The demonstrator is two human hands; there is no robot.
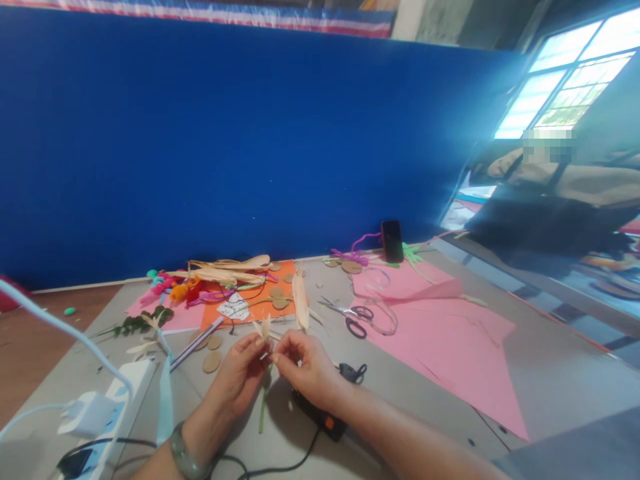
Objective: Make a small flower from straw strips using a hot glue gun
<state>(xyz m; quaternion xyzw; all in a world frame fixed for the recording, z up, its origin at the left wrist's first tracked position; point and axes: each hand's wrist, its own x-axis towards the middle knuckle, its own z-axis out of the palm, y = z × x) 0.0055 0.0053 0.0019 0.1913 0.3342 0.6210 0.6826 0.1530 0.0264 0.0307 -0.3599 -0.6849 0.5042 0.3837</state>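
My left hand [241, 373] and my right hand [306, 365] meet above the near middle of the table, fingertips pinched together. Between them is a small pale corn-husk piece [267, 327], its pointed ends sticking up. A narrow green strip [262, 412] hangs below the fingers; its joint to the husk is hidden. Both hands are closed on the husk piece. Partly under my right forearm lies a black corded tool [331, 425] with an orange part, its kind unclear. Just beyond my hands lies a dry corn husk [300, 300].
Scissors [353, 319] lie right of centre beside pink paper [450, 353]. A phone [392, 241] leans at the back against a blue partition [240, 133]. More husks [225, 272] lie on orange paper [210, 319]. A power strip [131, 393] with cables is at left. Another person [555, 193] is at right.
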